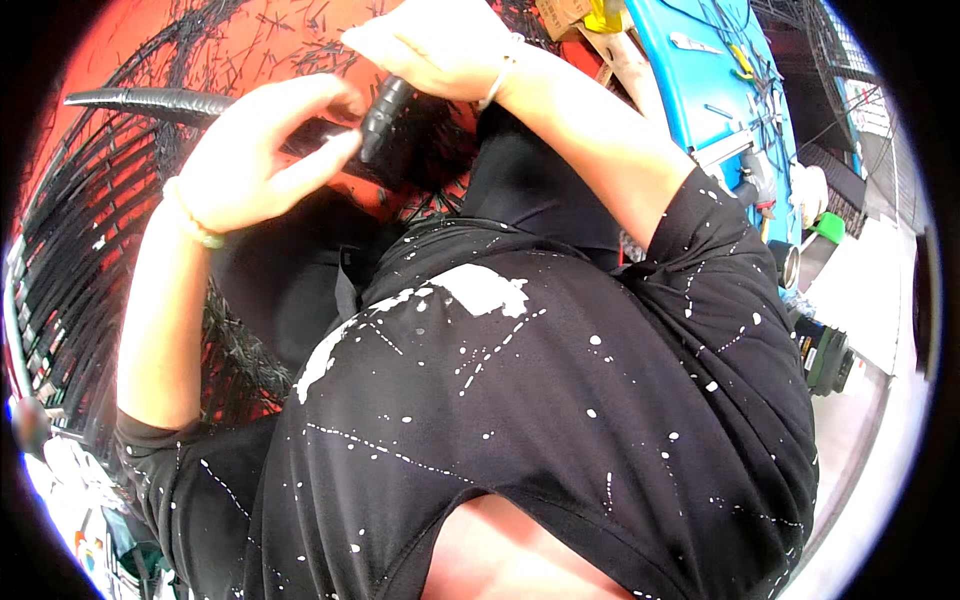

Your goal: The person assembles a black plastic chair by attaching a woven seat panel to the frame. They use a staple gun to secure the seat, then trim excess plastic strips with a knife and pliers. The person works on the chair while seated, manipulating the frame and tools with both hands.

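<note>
Black ribbed cylinder point(387, 118) sits between the two hands, tilted, upper end running under the right hand point(440, 50), lower end beside the left thumb tip. Right fingers bent around its upper end, holding it; their undersides hidden. Left hand point(255, 150): thumb and forefinger curved toward each other, narrow gap, tips at the cylinder's near side. Cannot tell whether they grip it; dark material shows in the gap.

Long black tapered tube point(150, 102) extends leftward from behind the left hand; its inner end is covered. White bracelet point(495, 88) on right wrist, beaded bracelet point(190, 215) on left.

Beneath and beyond: red surface point(345, 62) scattered with short black clippings point(290, 28). To the left, curved black strips point(75, 270) lie in a dense, roughly parallel mass.

To the right, blue table point(690, 85) carrying loose hand tools, among them one with a yellow handle point(741, 62). Yellow object point(603, 17) near its far left corner, next to a cardboard box point(562, 14). Green item point(828, 228) near the table's near end.

Foreground: wearer's black shirt point(560, 400), white splatter marks.
</note>
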